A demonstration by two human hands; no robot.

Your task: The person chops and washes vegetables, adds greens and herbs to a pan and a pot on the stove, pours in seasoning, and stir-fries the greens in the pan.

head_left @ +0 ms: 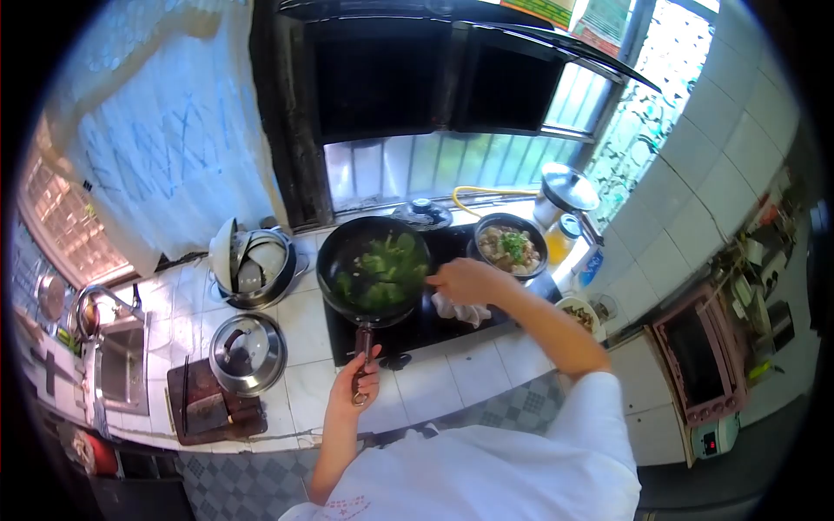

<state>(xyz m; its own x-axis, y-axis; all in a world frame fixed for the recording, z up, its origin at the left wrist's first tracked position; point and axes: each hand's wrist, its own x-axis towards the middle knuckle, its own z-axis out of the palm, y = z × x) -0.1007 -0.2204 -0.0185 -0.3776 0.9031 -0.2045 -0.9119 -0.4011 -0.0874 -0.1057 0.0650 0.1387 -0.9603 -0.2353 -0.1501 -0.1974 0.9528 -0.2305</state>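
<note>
My left hand (363, 382) is closed round the dark handle (366, 337) of a black frying pan (334, 247). Chopped green vegetables (382, 271) lie in the pan, mostly toward its right side. At the pan's right rim, my right hand (467, 283) is closed with its fingers together. Whatever it grips, perhaps a thin utensil reaching over the vegetables, is too unclear to name. Just below this hand, a crumpled white cloth (462, 311) rests on the black cooktop (426, 334). A dark pot (477, 252) behind the hand holds pale food topped with chopped green herbs.
At left are a lidded steel pot (248, 356), stacked bowls and pans (254, 269), and a cutting board (252, 417) with a cleaver (206, 412). A glass lid (422, 214) sits behind the pan. Rightward stand a yellow jar (560, 241) and a bowl of food (599, 321).
</note>
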